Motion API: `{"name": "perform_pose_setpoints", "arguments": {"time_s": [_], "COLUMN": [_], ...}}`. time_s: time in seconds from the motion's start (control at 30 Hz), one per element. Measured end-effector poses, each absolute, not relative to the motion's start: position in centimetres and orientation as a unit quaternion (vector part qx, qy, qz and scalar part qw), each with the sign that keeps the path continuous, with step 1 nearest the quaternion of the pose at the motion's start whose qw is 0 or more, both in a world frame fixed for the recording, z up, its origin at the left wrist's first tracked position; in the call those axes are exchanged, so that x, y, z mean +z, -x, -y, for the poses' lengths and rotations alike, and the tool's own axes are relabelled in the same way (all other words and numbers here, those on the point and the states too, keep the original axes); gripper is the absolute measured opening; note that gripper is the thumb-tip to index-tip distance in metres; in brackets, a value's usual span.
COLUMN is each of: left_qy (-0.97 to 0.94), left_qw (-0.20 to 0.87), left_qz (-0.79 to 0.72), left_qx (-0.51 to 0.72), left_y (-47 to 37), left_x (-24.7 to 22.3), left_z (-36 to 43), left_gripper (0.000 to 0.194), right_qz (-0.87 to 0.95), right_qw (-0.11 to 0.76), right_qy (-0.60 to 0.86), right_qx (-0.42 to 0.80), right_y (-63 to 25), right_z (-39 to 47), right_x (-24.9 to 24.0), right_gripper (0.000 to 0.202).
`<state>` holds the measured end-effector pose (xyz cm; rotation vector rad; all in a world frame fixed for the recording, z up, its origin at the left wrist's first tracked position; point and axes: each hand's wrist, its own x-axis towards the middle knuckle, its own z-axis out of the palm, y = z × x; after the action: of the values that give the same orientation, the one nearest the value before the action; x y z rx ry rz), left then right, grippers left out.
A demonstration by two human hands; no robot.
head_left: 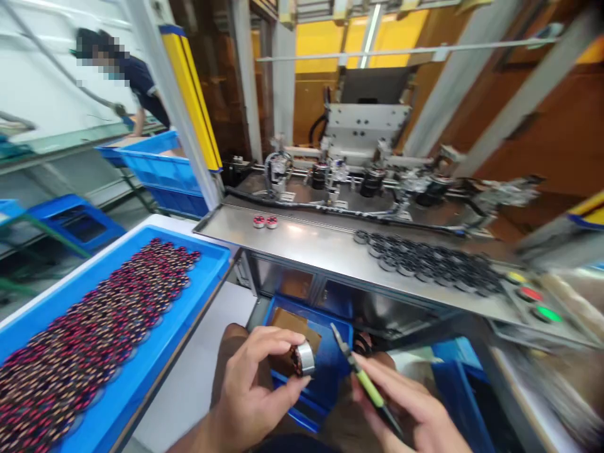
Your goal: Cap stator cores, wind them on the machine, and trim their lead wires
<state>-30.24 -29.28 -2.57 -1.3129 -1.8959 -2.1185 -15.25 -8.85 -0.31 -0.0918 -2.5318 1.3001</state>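
Between the thumb and fingers of my left hand (257, 380) is a small round metal part (304, 359), silver on its outer side and dark with coppery bits inside. My right hand (401, 402) grips a slim tool (370, 388) with a yellow-green and black handle. The tool's narrow grey tip points up and left, apart from the metal part. Both hands are over a blue bin (333, 327) with brown cardboard in it, low in front of the bench.
A blue tray (207, 246) of many red-and-copper parts lies left. The metal bench (302, 242) holds two red parts (265, 222), rows of black rings (425, 261) and, at right, coloured buttons (531, 294). Machine fixtures (372, 182) stand behind. A person (141, 78) leans at the far left.
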Motion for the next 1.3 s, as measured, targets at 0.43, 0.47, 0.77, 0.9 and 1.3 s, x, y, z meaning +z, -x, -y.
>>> {"name": "perform_pose_setpoints", "arguments": {"time_s": [0.43, 0.47, 0.77, 0.9, 1.3], "left_qy": [0.092, 0.126, 0.234, 0.241, 0.234], "left_qw": [-0.082, -0.027, 0.079, 0.076, 0.153], "left_qz": [0.71, 0.785, 0.927, 0.94, 0.903], "left_qx": [-0.694, -0.606, -0.283, -0.229, -0.327], "left_y": [33.7, 35.8, 54.0, 55.7, 57.1], "left_x": [-3.4, -2.9, -8.1, -11.2, -3.0], "left_z": [43.2, 44.3, 41.9, 41.5, 35.6], "left_gripper": [0.054, 0.048, 0.029, 0.029, 0.038], "right_qz": [0.97, 0.97, 0.969, 0.97, 0.97], "right_qw": [0.186, 0.192, 0.227, 0.225, 0.208], "right_qy": [0.135, 0.131, 0.069, 0.074, 0.084], "right_qx": [0.082, 0.076, 0.062, 0.06, 0.094], "right_y": [39.3, 39.6, 39.8, 39.5, 39.1], "right_z": [-3.0, -3.1, -3.6, -3.2, -2.1], "right_x": [-2.8, -3.5, -5.6, -5.3, -4.0], "right_gripper": [0.059, 0.06, 0.051, 0.049, 0.044]}}
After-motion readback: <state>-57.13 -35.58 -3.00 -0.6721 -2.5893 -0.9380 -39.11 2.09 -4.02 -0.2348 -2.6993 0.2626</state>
